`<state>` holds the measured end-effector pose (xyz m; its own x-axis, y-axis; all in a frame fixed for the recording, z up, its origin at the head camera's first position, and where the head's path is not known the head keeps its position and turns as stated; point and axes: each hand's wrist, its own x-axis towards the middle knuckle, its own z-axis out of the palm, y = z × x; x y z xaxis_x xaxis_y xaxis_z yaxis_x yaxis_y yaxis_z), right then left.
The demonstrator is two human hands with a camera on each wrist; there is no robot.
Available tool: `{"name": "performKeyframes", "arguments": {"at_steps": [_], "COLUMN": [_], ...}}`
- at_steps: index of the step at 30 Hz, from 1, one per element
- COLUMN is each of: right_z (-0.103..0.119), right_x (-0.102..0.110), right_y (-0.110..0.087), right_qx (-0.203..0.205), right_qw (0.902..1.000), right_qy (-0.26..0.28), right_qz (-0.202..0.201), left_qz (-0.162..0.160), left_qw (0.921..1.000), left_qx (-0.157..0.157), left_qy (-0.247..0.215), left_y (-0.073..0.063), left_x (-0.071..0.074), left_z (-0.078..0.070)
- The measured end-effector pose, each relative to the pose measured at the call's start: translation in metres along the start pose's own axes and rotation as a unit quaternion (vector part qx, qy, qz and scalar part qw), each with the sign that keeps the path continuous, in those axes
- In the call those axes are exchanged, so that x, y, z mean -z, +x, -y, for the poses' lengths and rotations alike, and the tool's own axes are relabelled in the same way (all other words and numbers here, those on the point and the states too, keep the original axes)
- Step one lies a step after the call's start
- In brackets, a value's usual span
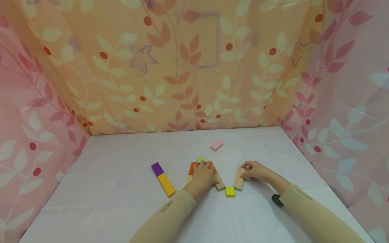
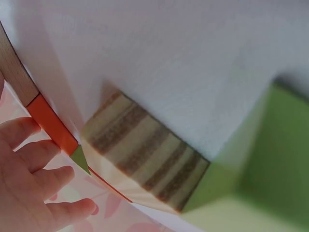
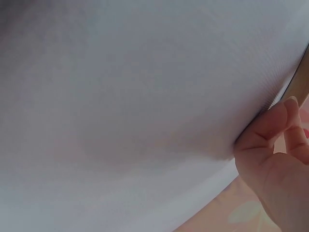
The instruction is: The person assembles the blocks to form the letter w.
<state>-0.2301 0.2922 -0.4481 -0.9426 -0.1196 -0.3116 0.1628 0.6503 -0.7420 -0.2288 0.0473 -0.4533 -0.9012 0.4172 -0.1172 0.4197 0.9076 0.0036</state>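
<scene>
My left hand [image 1: 203, 175] lies over a row of blocks with its fingers spread, touching an orange block [image 2: 55, 123]. Beside it in the row are a plain wooden block [image 1: 220, 182], a light-green block [image 1: 201, 159] and a striped block [image 2: 145, 150]; part of the row is hidden under the hand. Further right, my right hand [image 1: 255, 170] holds another plain wooden block [image 1: 238, 179] by its upper right edge, between thumb and fingers. A yellow block [image 1: 230, 191] sits between the lower ends of the two plain blocks. In the left wrist view a green block [image 2: 270, 159] looms close.
To the left, a purple block [image 1: 157, 169] and an amber block [image 1: 166, 184] lie end to end at a slant. A pink block [image 1: 216, 145] lies farther back on the white-covered table [image 1: 121, 209]. Patterned curtains [image 1: 182, 84] stand around the back and sides.
</scene>
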Motion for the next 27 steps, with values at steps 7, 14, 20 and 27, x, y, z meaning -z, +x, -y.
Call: {"name": "performKeyframes", "arguments": {"at_steps": [7, 14, 20, 27], "right_z": [0.006, 0.012, 0.019, 0.038], "right_x": [0.008, 0.035, 0.043, 0.03], "right_y": [0.008, 0.045, 0.088, 0.124], "right_qx": [-0.01, 0.031, 0.12, 0.167], "right_qw": [0.9995, 0.9982, 0.9866, 0.9711], "right_qy": [-0.015, -0.017, -0.08, -0.155], "right_qz": [0.025, 0.048, 0.076, 0.072], "left_qz": [0.0, -0.002, 0.005, 0.007], "left_qw": [1.0, 1.0, 1.0, 0.9999], "left_qx": [0.002, -0.002, 0.004, 0.01], "left_qy": [0.002, 0.002, 0.003, 0.007], "left_y": [0.003, 0.004, 0.003, 0.002], "left_x": [0.003, 0.005, -0.001, -0.004], "left_z": [0.004, 0.003, -0.001, -0.001]}}
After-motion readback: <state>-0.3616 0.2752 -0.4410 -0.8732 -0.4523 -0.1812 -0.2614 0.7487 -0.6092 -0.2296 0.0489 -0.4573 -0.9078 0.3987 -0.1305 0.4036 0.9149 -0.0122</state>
